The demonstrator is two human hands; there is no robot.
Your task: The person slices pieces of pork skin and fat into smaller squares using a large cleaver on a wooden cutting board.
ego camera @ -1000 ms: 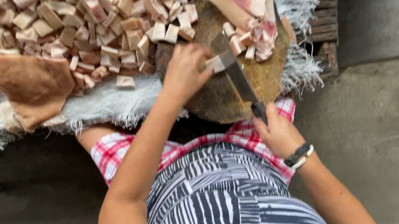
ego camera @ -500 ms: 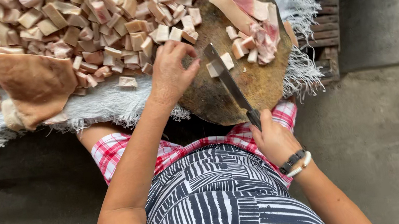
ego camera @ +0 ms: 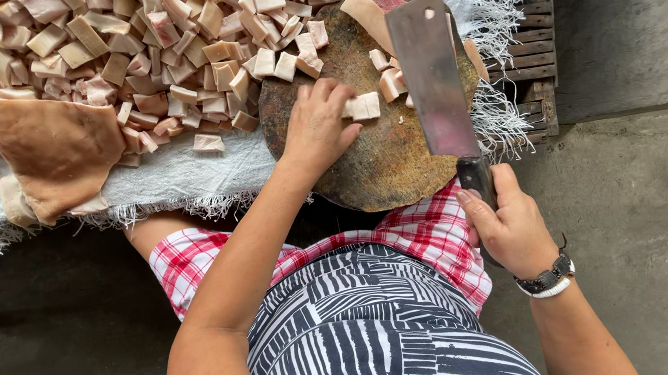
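Right hand [ego camera: 511, 224] is clamped on a broad steel cleaver [ego camera: 432, 71] held flat over the round, pitted chopping block [ego camera: 382, 164], where pale meat cubes [ego camera: 364, 106] are touched by the loosely curled left hand [ego camera: 317, 125].

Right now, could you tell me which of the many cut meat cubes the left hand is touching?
The pale pair of cubes on the round chopping block, at the left hand's fingertips, apart from the big heap on the white cloth.

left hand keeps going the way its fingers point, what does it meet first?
Probably the pale meat cubes at the left hand's fingertips, already touching or nearly so; beyond them the cleaver blade. Blade height is unclear.
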